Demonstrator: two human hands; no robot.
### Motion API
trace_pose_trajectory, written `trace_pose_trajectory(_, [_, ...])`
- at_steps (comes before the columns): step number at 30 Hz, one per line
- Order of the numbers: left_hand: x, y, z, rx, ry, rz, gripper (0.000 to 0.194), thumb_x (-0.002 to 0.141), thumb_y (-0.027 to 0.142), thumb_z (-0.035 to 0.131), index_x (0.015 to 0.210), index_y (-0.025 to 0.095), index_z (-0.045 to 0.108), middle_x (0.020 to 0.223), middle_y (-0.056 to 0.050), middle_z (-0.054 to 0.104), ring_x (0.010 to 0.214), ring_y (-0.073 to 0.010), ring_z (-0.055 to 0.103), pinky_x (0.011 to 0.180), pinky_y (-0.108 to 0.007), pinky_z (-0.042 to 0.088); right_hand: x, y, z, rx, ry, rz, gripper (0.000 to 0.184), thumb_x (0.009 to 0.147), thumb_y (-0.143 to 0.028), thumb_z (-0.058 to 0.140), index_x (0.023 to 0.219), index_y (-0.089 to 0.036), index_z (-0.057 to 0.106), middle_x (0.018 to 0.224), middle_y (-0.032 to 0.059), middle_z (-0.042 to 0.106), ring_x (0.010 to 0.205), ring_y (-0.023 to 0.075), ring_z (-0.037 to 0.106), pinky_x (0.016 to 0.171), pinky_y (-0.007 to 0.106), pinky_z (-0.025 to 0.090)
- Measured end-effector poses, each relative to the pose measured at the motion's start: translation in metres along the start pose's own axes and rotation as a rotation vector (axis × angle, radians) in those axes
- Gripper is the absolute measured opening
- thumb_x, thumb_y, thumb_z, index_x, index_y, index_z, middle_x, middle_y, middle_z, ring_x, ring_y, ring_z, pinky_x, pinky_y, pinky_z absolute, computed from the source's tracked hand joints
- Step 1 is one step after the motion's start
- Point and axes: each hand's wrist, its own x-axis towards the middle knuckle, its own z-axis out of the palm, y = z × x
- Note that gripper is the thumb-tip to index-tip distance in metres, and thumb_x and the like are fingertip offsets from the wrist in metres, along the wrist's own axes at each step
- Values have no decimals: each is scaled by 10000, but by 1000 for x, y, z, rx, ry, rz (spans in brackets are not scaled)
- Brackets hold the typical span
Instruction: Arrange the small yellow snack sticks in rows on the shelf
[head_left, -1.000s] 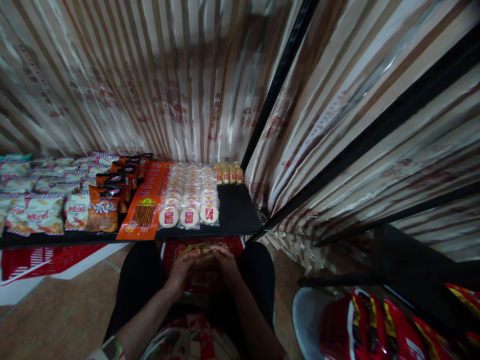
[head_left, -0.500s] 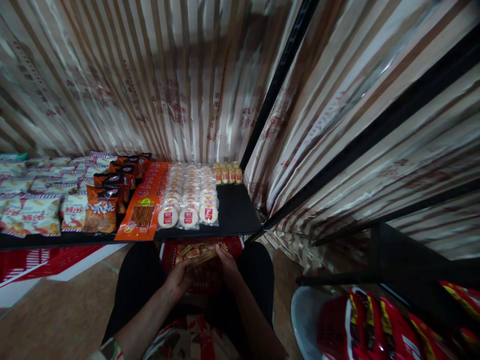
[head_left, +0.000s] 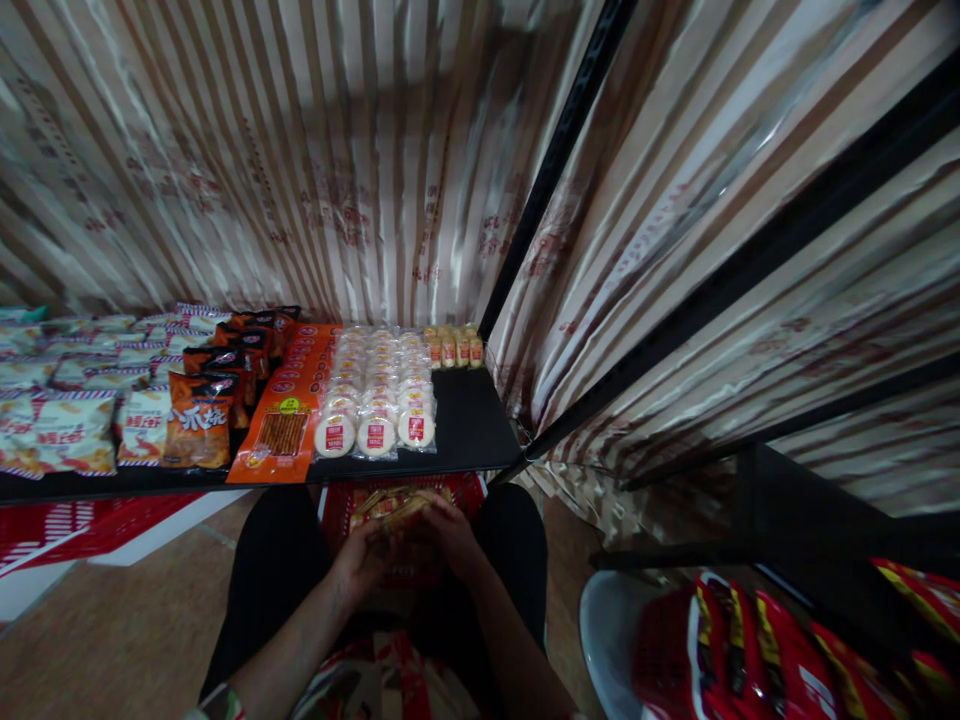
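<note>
Low between my knees, my left hand (head_left: 360, 562) and my right hand (head_left: 453, 532) are both closed around small golden snack packets (head_left: 402, 508), one hand on each side. How many packets they grip is hard to make out in the dim light. Beneath and around them is a red plastic basket (head_left: 478, 490) with more golden packets in it. Above, on a black shelf (head_left: 476, 425), a short row of similar yellow snack packets (head_left: 455, 348) stands at the back right. Beside it are three rows of clear-wrapped round rice crackers (head_left: 375, 432).
Left along the shelf lie a flat orange snack bag (head_left: 279, 425), orange-and-black bags (head_left: 198, 420) and white snack bags (head_left: 75, 430). Black metal posts (head_left: 559, 170) rise before striped curtains (head_left: 375, 150). At lower right, red packages (head_left: 795, 650) sit by a grey stool (head_left: 600, 640).
My fingers have shifted on the golden packets: the right hand rose slightly, then came back over them. Both hands stay above the basket. The view has drifted slightly.
</note>
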Motion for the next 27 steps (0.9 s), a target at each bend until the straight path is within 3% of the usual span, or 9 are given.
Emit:
trace_pose_trajectory(15, [-20,-11,12,-34,-93,54,139,807,255,510,906,166,551,777,-47,662,677,-169,652,605,-249,508,-1,-9,4,-73,93,-30,311,636,-441,691,849,-216,660,740,2,685,671,179,621,680,309,463])
trace_pose_trajectory(27, [-22,-13,9,69,-167,37,153,742,113,588,892,127,612,834,-77,677,749,-173,653,658,-236,508,-2,-9,1,-98,163,-19,362,591,-507,697,754,-187,649,643,9,667,615,191,615,643,317,460])
